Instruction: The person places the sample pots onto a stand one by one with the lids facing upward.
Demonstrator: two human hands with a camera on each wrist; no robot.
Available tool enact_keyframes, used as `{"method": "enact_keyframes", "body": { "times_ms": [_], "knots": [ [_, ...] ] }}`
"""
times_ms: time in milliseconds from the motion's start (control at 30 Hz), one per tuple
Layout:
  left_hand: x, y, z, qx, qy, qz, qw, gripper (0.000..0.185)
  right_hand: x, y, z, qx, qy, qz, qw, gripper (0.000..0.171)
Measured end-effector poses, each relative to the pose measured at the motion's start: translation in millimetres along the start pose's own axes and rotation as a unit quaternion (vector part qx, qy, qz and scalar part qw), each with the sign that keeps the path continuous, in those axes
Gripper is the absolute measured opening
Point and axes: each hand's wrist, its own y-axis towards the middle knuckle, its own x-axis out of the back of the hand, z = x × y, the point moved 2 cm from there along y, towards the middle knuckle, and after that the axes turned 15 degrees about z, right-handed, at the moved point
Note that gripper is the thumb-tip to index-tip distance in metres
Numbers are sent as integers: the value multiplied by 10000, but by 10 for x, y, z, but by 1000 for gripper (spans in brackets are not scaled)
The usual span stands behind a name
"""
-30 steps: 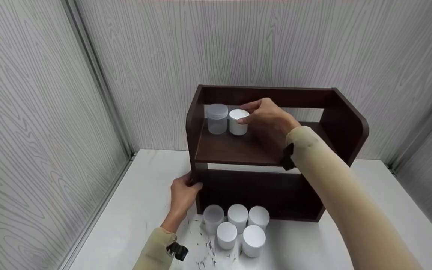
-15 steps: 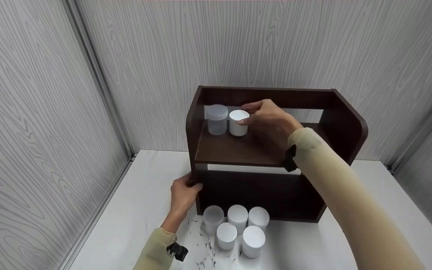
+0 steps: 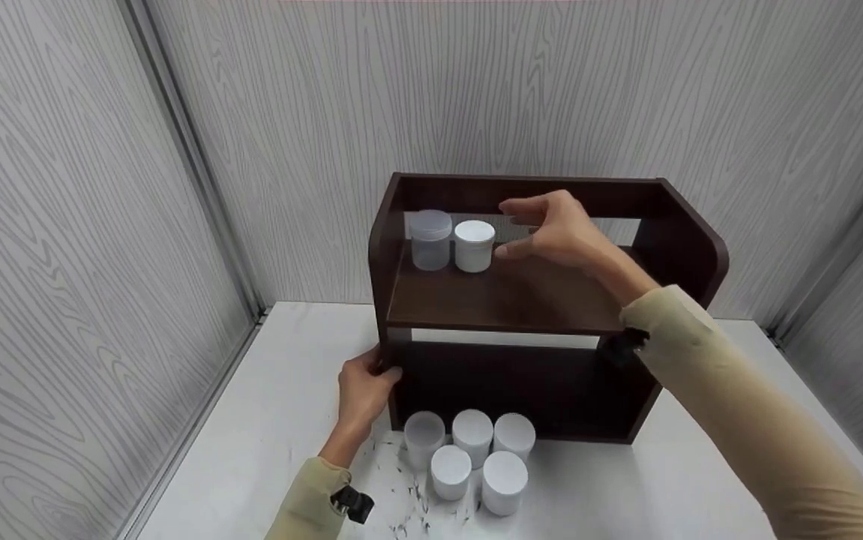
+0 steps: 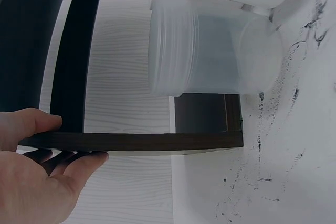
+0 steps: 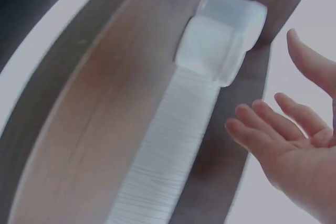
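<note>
On the upper board of a dark brown shelf a clear jar and a smaller white jar stand upright side by side at the left end. Just right of the white jar hovers my right hand, fingers spread and holding nothing; the right wrist view confirms a gap between hand and jars. My left hand grips the edge of the shelf's left side panel, thumb on one face and fingers on the other, as the left wrist view shows.
In front of the shelf's base, several jars stand close together on the white table: a translucent jar at the left and white-lidded jars beside it. Dark smudges mark the table near them. Grey wood-patterned walls enclose the back and sides.
My right hand has let go of the white jar and drawn back to the right, its fingers spreading. The jar stays on the upper board. My left hand keeps its grip.
</note>
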Motion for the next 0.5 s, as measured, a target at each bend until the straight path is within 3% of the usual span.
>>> {"method": "enact_keyframes", "body": {
  "times_ms": [333,500],
  "knots": [
    [37,18,6,19,151,-15,9999,51,-257,-683,164,868,-309,-594,9940,57],
    [48,20,36,75,78,5,9999,51,-533,-1023,120,1535,-732,-1148,9787,52]
  ]
}}
